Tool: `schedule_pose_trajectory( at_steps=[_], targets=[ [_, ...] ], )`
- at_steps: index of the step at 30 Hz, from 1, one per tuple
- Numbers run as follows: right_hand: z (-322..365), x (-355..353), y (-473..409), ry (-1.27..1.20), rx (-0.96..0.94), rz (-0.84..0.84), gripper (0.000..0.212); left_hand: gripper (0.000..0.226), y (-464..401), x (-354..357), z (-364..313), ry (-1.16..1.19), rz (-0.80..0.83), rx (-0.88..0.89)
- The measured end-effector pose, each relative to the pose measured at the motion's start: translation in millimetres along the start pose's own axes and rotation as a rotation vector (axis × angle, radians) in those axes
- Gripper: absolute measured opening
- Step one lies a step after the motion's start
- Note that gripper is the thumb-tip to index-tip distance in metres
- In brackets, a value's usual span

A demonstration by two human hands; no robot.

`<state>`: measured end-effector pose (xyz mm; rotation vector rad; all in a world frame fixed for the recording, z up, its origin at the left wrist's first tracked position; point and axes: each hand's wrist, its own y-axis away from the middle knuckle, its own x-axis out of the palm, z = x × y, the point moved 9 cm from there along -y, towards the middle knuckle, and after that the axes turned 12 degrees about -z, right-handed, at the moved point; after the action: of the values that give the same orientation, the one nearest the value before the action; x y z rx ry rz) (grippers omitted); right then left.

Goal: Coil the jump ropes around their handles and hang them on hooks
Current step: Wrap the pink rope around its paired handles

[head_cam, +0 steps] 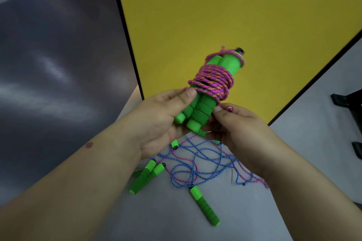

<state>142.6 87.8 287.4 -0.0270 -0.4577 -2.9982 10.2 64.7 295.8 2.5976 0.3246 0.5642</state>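
Note:
A pair of green foam handles (203, 107) is held up in front of a yellow board, with a pink-and-orange rope (212, 81) coiled around their middle. My left hand (160, 121) grips the lower ends of the handles, thumb on top. My right hand (241, 125) pinches the loose end of the pink rope beside the handles. Below, on the grey surface, lie tangled blue and pink ropes (197, 164), two green handles side by side (146, 176) and a single green handle (205, 206).
The yellow board (235, 6) with a black frame stands behind the coiled rope. A dark grey wall (58, 45) fills the left. Black objects (350, 100) sit at the right edge on the grey surface (313, 123). No hooks are in view.

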Motion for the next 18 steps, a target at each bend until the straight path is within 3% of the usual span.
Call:
schedule_pose_trajectory(
  at_steps=[4, 12, 16, 18],
  targets=[
    [8, 2, 1, -0.071, 0.031, 0.06, 0.029, 0.04, 2, -4, 0, -0.125, 0.068, 0.001],
    [12, -5, 6, 0.062, -0.005, 0.025, 0.013, 0.039, -4, -4, 13, 0.12, -0.041, -0.152],
    [18, 0, 8, 0.067, -0.05, -0.001, 0.02, 0.017, -9, -14, 11, 0.093, -0.111, -0.125],
    [14, -2, 7, 0.024, 0.012, -0.018, 0.023, 0.023, -10, -18, 11, 0.064, -0.151, -0.102]
  ],
)
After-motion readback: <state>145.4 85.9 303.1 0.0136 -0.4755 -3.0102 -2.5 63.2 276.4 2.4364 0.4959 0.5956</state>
